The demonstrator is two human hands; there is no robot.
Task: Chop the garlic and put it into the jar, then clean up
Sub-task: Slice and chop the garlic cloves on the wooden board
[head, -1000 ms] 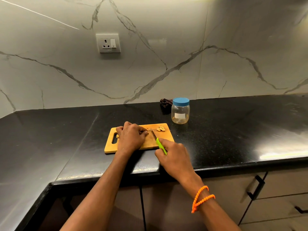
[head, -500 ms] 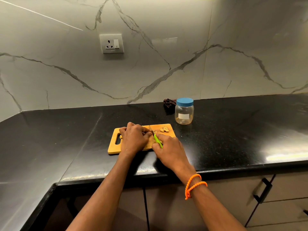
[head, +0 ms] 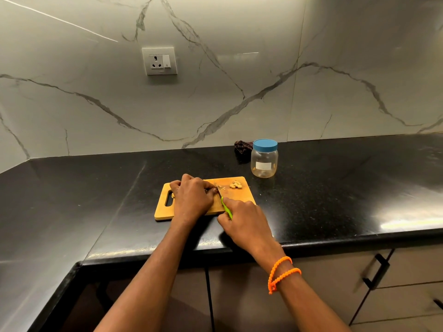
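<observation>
Chopping board (head: 236, 196), wooden, lies flat on black table (head: 335, 195), handle slot at its left end. Left hand (head: 193, 197) rests on board with fingers curled downward, fingertips pressed at the spot beside the blade; whatever it pins is hidden under the fingers. Right hand (head: 244, 218) grips green handle of knife (head: 223, 201); short blade angles up and away, tip down on the board just right of the left fingertips. Garlic pieces (head: 236, 185), small pale heap, lie near far right corner of board, apart from both hands. A few small bits beside the blade, too small to identify. Jar (head: 264, 161), clear plastic with blue lid on, stands upright on table just beyond the board's far right corner; white label faces the camera. Dark crumpled cloth (head: 242, 148) lies behind the jar to its left, against marble wall. Orange bead bracelet (head: 282, 274) on right wrist.
</observation>
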